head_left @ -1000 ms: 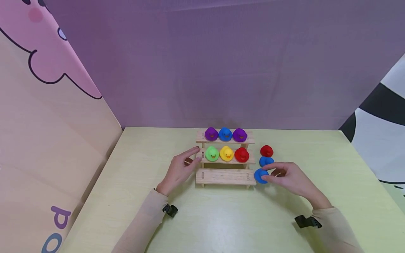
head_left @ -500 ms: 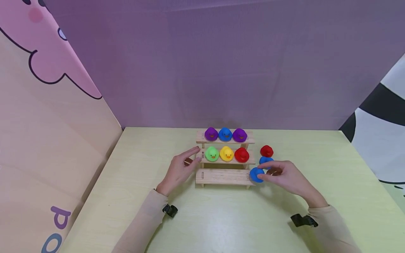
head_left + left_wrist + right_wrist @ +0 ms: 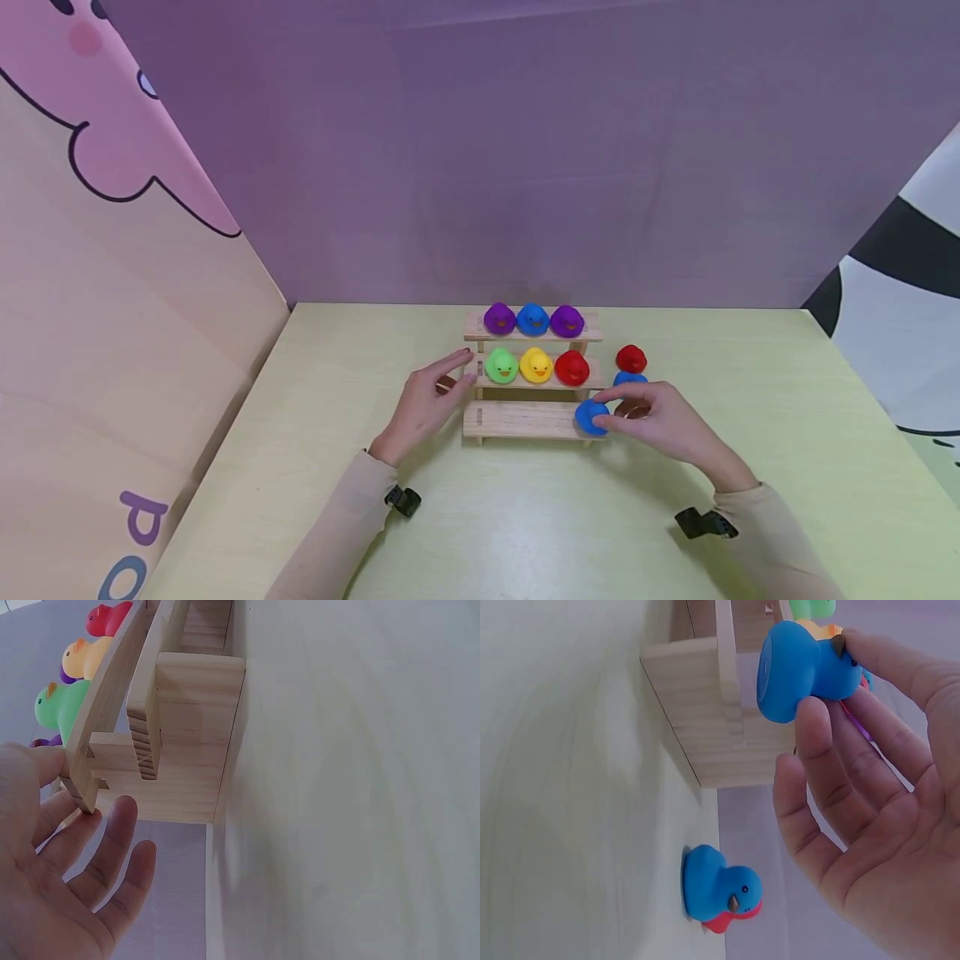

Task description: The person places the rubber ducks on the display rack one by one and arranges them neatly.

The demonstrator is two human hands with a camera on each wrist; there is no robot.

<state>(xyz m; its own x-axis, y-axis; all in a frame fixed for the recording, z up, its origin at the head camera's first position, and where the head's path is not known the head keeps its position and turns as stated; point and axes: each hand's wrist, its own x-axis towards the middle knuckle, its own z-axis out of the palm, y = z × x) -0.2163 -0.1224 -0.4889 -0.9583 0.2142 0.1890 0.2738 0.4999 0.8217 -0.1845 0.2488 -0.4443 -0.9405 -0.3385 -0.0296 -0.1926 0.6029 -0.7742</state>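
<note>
My right hand (image 3: 660, 421) pinches a blue rubber duck (image 3: 799, 671) between thumb and fingers, over the right end of the lowest step of a wooden three-step shelf (image 3: 525, 419). In the right wrist view the duck is held off the board, its flat base showing. My left hand (image 3: 427, 407) holds the left end of the middle step, thumb and fingertips at the board's end (image 3: 79, 776). On that step sit a green duck (image 3: 502, 365), a yellow duck (image 3: 536, 365) and a red duck (image 3: 572, 367). Above them are two purple ducks (image 3: 499, 318) with a blue one (image 3: 533, 319) between.
Right of the shelf, a second blue duck (image 3: 705, 883) and a red duck (image 3: 632, 359) stand on the pale wooden table (image 3: 360, 342). A purple backdrop (image 3: 540, 150) rises behind the table, and printed panels flank it on both sides.
My right hand has carried the blue duck leftward, from beside the shelf to over the right end of the lowest step. The left hand stays at the shelf's left end.
</note>
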